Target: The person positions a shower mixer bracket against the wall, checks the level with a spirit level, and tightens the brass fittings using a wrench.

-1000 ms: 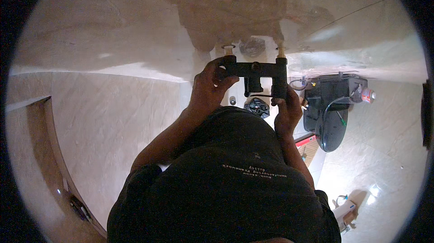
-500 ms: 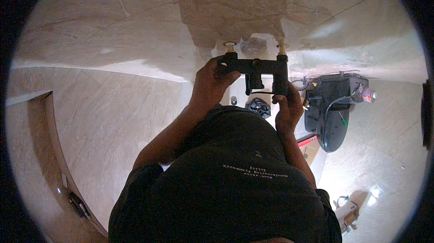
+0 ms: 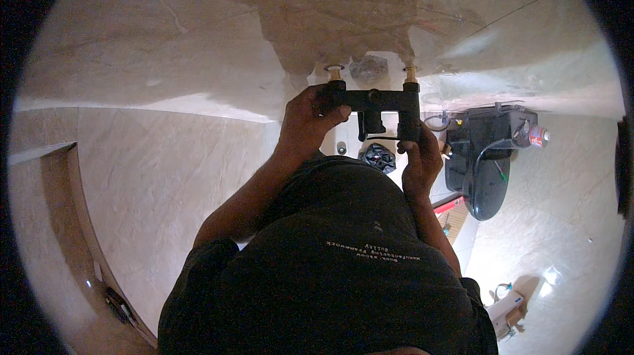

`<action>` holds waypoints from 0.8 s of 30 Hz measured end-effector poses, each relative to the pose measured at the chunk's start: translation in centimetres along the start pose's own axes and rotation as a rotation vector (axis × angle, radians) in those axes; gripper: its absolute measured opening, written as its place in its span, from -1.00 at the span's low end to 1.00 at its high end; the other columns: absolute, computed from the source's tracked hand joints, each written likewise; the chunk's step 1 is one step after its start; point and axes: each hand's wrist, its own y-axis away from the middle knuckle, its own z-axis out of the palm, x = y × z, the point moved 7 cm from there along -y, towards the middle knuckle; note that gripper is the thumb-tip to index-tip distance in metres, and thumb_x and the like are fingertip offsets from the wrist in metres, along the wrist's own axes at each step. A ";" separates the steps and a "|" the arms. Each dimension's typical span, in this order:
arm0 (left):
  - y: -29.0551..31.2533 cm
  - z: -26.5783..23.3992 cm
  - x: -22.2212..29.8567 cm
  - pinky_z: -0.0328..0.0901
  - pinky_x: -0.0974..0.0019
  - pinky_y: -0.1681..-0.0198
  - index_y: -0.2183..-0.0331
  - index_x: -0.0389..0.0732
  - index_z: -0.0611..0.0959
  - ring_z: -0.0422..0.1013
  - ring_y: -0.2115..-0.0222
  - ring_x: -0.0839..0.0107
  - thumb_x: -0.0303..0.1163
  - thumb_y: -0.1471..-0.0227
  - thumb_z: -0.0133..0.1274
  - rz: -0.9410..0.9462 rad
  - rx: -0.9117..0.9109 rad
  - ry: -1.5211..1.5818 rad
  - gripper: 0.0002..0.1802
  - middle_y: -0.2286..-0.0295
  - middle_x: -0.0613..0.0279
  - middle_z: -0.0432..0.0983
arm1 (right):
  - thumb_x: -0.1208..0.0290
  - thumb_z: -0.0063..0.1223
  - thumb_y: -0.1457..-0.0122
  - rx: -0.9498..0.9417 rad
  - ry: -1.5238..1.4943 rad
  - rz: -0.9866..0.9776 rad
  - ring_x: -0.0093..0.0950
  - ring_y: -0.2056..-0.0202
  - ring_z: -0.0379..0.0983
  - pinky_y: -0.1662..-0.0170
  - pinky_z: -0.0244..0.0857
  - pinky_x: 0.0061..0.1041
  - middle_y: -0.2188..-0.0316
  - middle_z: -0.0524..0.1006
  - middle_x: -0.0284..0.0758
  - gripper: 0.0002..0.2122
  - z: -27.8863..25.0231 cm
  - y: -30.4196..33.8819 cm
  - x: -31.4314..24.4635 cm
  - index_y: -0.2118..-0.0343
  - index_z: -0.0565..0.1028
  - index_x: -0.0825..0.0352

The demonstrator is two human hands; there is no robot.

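Note:
Both my hands hold a black wall-mount mixer tap (image 3: 375, 99) against the tiled wall. My left hand (image 3: 309, 122) grips its left end, thumb pressed along the front of the body. The fingers of my right hand (image 3: 421, 160) close round the lower right part of the tap. Two brass pipe fittings, the left one (image 3: 335, 73) and the right one (image 3: 411, 73), stick out of the wall and meet the tap's two black connectors. A black lever hangs below the middle of the body. Whether the connectors are threaded on cannot be made out.
To the right stands a black toilet (image 3: 485, 163) with a can (image 3: 538, 136) and a green-handled tool (image 3: 500, 175) on it. Below lie a crumpled black bag (image 3: 378, 157) and a red bar-shaped tool (image 3: 450, 206). A white box-like item (image 3: 507, 307) rests at lower right.
The view has shifted very slightly. Both hands keep their hold, and the tap stays at the brass fittings with hardly any movement.

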 end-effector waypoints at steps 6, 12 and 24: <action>0.0 0.1 0.3 0.43 0.28 0.06 0.00 -0.47 0.52 0.56 0.20 0.33 -0.36 -0.03 0.32 -0.006 -0.015 -0.019 -0.44 0.24 0.00 0.64 | 0.43 0.16 -0.24 0.006 0.058 -0.034 -0.54 0.33 0.49 0.27 0.42 -0.54 0.22 0.60 -0.21 -0.59 0.0 0.1 -0.2 -0.10 0.43 0.51; -0.2 0.0 -0.2 0.47 0.27 0.07 -0.03 -0.45 0.51 0.58 0.21 0.29 -0.37 -0.04 0.31 0.007 -0.036 0.010 -0.42 0.20 -0.01 0.63 | 0.48 0.11 -0.25 0.026 0.103 -0.047 -0.54 0.33 0.50 0.27 0.42 -0.54 0.23 0.59 -0.20 -0.62 -0.2 0.2 0.0 -0.09 0.43 0.51; -0.2 0.1 0.6 0.50 0.26 0.10 -0.07 -0.44 0.50 0.60 0.22 0.27 -0.33 -0.07 0.29 0.068 -0.050 -0.111 -0.40 0.17 -0.04 0.61 | 0.56 0.05 -0.24 0.025 0.091 -0.031 -0.55 0.35 0.47 0.30 0.41 -0.54 0.22 0.57 -0.21 -0.61 0.1 0.3 -0.1 -0.13 0.41 0.52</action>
